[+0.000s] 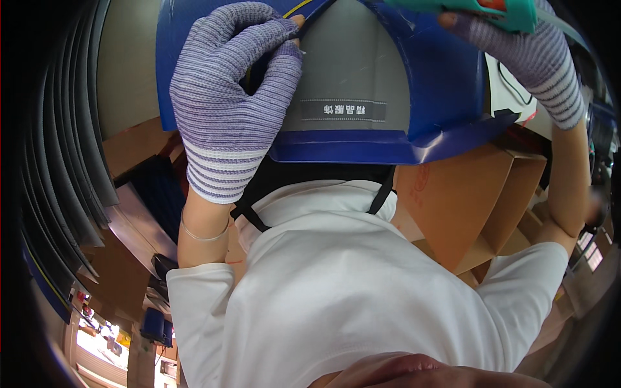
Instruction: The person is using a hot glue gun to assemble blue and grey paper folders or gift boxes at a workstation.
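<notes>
My left hand (236,97), in a purple-and-white striped knit glove with bare fingertips, is closed in a pinch over the left side of a blue-and-grey panel (352,71). What lies between the fingertips is too small to make out; a thin yellow strip (297,8) runs up from beside them. My right hand (517,55), gloved alike, is wrapped round a teal glue gun (517,16) with an orange part, held above the panel's right side. A pale stick shows at the gun's rear; its nozzle end is not clear. The panel has a sewn label and a glossy blue near edge.
Curved dark panels (61,149) stand in a row at the far left. Open cardboard boxes (466,200) sit below the work at the right. A white sheet with a black cord (508,90) lies beside the panel, under my right wrist.
</notes>
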